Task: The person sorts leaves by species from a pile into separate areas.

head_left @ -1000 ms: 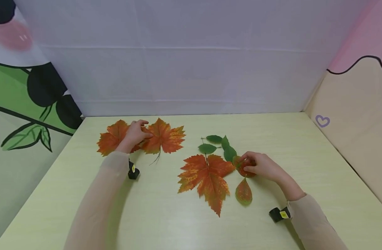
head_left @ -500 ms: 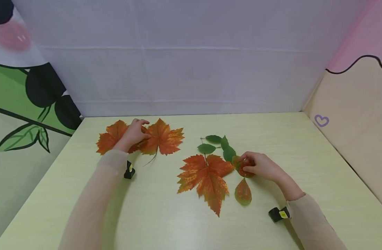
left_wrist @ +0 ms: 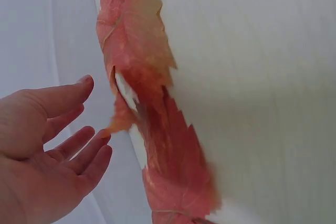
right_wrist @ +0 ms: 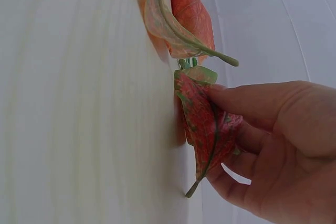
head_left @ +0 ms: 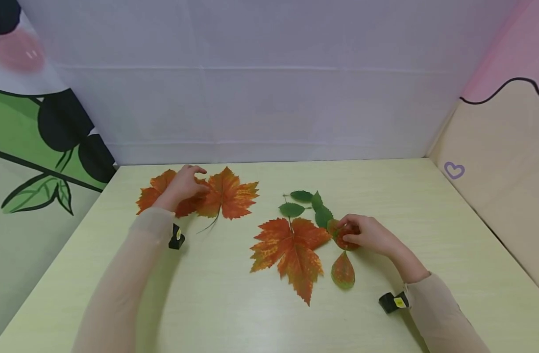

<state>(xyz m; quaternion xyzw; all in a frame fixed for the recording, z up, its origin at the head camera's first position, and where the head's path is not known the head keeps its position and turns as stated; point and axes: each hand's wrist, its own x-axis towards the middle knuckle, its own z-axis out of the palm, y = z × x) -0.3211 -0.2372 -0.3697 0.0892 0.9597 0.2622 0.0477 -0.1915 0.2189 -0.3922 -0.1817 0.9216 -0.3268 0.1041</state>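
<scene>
Over two orange maple leaves at the back left, my left hand point(head_left: 183, 187) hovers with its fingers loosely spread. In the left wrist view an orange leaf tip reaches the fingertips of this hand point(left_wrist: 52, 153); whether they touch cannot be told. One maple leaf point(head_left: 150, 197) lies partly behind the hand, and the other maple leaf point(head_left: 230, 193), with a thin stem, lies to its right. My right hand point(head_left: 371, 236) pinches a red-green leaf point(right_wrist: 202, 119) between thumb and fingers, low over the table. Below it lies a small red-green teardrop leaf point(head_left: 343, 272).
A large orange maple leaf point(head_left: 291, 247) lies mid-table, left of my right hand. Behind it is a sprig of small green leaves point(head_left: 324, 216). The pale table point(head_left: 225, 304) ends at a greyish cloth wall point(head_left: 269, 108), with painted side panels.
My left hand has shifted a little to the left, and the stemmed maple leaf beside it has turned slightly. My right hand keeps its place on the red-green leaf.
</scene>
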